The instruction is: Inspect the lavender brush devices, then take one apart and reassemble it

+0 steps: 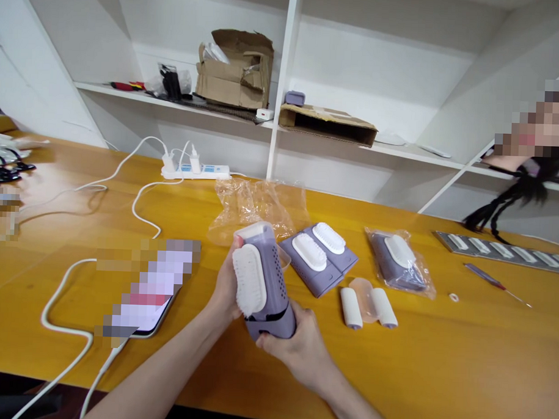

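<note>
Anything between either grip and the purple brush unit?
Nothing visible. The left grip and right grip both hold the purple brush unit directly, though the left fingers behind it are partly hidden. The clear plastic bag lies beyond the unit, not between it and either grip.

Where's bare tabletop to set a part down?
Best: right front of the table, bordered by the white rollers, the screwdriver and the right hand. Smaller: far left, outside the looped white cable. Crowded: behind the held purple unit, where a clear bag and two brush units sit close; also around the phone.
</note>
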`<state>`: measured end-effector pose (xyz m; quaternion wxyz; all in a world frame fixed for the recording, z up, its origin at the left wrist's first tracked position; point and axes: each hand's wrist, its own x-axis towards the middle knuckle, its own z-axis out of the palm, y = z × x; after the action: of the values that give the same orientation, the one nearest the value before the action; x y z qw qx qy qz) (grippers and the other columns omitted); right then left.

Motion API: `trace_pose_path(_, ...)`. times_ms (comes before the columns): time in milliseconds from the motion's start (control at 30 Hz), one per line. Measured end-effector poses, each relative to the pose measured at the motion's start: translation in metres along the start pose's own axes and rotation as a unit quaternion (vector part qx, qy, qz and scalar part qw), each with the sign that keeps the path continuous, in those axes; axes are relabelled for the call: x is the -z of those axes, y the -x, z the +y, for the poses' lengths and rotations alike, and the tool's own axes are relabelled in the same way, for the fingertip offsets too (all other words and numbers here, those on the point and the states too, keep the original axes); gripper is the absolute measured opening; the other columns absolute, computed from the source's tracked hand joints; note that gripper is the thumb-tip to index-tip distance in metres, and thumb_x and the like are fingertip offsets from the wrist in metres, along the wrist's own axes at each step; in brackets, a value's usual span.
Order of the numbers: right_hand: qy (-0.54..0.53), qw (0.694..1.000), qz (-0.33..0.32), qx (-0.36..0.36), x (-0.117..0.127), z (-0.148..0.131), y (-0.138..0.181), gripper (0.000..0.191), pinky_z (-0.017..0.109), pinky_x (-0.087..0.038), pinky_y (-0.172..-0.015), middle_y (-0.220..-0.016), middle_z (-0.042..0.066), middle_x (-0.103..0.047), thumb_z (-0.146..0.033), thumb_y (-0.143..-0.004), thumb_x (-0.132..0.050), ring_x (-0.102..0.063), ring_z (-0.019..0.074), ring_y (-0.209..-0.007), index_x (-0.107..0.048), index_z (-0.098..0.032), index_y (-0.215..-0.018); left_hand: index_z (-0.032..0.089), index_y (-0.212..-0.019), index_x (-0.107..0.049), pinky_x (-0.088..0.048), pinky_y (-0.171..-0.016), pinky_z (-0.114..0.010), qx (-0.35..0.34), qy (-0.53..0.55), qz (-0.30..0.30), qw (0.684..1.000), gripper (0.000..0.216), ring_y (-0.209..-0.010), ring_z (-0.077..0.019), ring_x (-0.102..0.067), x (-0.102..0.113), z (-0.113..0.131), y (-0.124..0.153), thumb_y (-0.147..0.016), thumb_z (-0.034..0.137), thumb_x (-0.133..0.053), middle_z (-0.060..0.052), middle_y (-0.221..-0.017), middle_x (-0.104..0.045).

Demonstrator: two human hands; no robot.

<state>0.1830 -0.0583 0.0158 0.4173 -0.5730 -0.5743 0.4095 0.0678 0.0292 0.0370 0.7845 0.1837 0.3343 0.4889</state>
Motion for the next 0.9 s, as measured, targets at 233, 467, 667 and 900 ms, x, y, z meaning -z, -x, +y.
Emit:
trace_pose_path(233,-0.002,1.000,0.019,0.003,-0.0003,-0.0005,0.0002,0.017,0.023,-0.037,-0.052,-0.064,-0.004,-0.051,-0.015,-0.059,-0.068,-0.041,0.0113,-0.057,-0.056,-0.017,-0.071,0.016,-0.063,-0.057,-0.043,-0.040,-0.025,-0.015,0.001,0.007,1.000,0.052,-0.039,-0.0138,-0.053,0.0005,-0.0011,-0.0017,-0.067,0.067,-0.055,0.000,-0.047,-0.058)
trace_pose_path(467,-0.002,1.000,0.010,0.016,-0.0006,-0.0001,0.0030,0.017,0.023,-0.040,-0.053,-0.068,-0.002,-0.058,-0.015,-0.060,-0.067,-0.046,0.0125,-0.058,-0.059,-0.017,-0.075,0.014,-0.067,-0.060,-0.044,-0.042,-0.025,-0.008,0.005,-0.008,1.000,0.049,-0.041,-0.0146,-0.054,-0.0022,0.0020,0.0001,-0.077,0.061,-0.049,-0.002,-0.049,-0.060)
trace_pose_path(667,0.007,0.998,0.065,-0.027,-0.0057,-0.0020,0.0014,0.020,0.025,-0.042,-0.054,-0.066,0.000,-0.060,-0.021,-0.060,-0.069,-0.047,0.0144,-0.058,-0.060,-0.015,-0.077,0.015,-0.069,-0.061,-0.044,-0.042,-0.024,-0.049,0.034,0.007,0.998,0.046,-0.039,-0.0137,-0.054,-0.0069,0.0005,0.0057,-0.080,0.057,-0.048,0.000,-0.047,-0.058)
trace_pose_path(900,-0.020,0.997,0.066,-0.031,-0.0071,-0.0009,0.0021,0.020,0.024,-0.041,-0.052,-0.064,-0.001,-0.057,-0.023,-0.061,-0.069,-0.044,0.0123,-0.056,-0.059,-0.015,-0.076,0.014,-0.071,-0.062,-0.046,-0.043,-0.024,-0.050,0.044,0.025,0.997,0.045,-0.042,-0.0139,-0.057,-0.0072,0.0011,0.0049,-0.084,0.053,-0.043,0.000,-0.049,-0.060)
